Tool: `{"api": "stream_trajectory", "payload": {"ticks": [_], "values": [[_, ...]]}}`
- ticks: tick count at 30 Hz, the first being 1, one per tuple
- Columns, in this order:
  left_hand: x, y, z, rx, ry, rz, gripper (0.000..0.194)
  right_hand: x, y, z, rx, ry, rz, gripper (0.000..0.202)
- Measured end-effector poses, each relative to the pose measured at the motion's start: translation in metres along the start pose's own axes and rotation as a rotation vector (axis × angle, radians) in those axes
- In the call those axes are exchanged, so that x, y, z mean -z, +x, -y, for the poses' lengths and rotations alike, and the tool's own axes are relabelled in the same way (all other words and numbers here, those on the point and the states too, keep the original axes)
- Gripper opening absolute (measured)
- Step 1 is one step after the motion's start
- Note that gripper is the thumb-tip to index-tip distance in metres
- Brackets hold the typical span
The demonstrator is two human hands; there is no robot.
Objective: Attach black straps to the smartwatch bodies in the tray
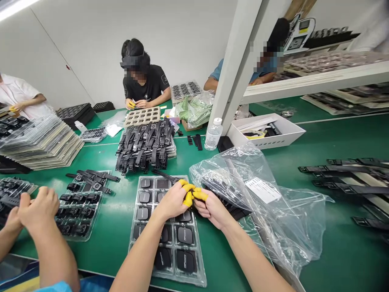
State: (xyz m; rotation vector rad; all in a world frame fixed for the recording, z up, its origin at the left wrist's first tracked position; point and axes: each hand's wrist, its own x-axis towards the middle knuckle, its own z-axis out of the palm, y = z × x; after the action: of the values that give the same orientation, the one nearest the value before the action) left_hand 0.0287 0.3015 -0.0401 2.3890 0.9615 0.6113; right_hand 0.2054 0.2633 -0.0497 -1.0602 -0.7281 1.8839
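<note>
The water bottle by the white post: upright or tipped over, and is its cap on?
Upright. The water bottle stands on its base on the green table, white cap on top, beside the white box.

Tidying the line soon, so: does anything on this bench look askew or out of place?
Mostly orderly. The stack of flat trays at the far left has slid into a slanted fan, and a crumpled clear plastic bag sprawls across the green table beside the right hand.
</note>
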Motion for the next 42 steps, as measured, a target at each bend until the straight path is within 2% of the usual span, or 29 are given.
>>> {"api": "stream_trajectory", "payload": {"ticks": [9,14,19,24,26,28,32,34,37,39,42], "values": [[0.003,0.001,0.006,-0.03,-0.154,-0.012,0.038,-0.002,0.0,0.009,-0.007,0.021,0.006,0.031],[0.004,0.002,0.005,0.018,-0.117,-0.012,0.039,0.001,0.003,0.01,-0.016,0.184,0.029,0.026],[0.004,0.005,0.004,-0.002,-0.048,0.004,0.038,0.002,0.004,0.014,-0.026,0.054,-0.007,0.018],[0.006,0.003,0.005,0.047,-0.115,0.002,0.038,0.003,0.003,0.017,-0.035,0.016,0.035,0.011],[0.004,0.002,0.007,0.083,-0.158,-0.012,0.038,0.003,0.003,0.017,0.009,0.002,0.052,0.01],[0.002,0.0,0.009,0.117,-0.177,-0.05,0.04,0.003,0.003,0.018,0.13,-0.067,0.025,0.014],[0.003,0.0,0.007,0.154,-0.15,-0.162,0.046,0.007,-0.002,0.021,0.433,-0.431,-0.103,0.021],[0.014,0.002,0.005,0.195,-0.127,-0.214,0.045,0.01,-0.006,0.025,0.469,-0.57,-0.092,0.02],[0.044,0.001,0.005,0.273,-0.07,-0.256,0.045,0.012,-0.01,0.03,0.462,-0.682,-0.041,0.018],[0.067,-0.002,0.009,0.294,0.02,-0.215,0.042,0.012,-0.011,0.031,0.476,-0.789,-0.057,0.017],[0.096,-0.01,0.019,0.291,0.225,-0.094,0.031,0.01,-0.012,0.032,0.494,-0.983,-0.113,0.021]]}}
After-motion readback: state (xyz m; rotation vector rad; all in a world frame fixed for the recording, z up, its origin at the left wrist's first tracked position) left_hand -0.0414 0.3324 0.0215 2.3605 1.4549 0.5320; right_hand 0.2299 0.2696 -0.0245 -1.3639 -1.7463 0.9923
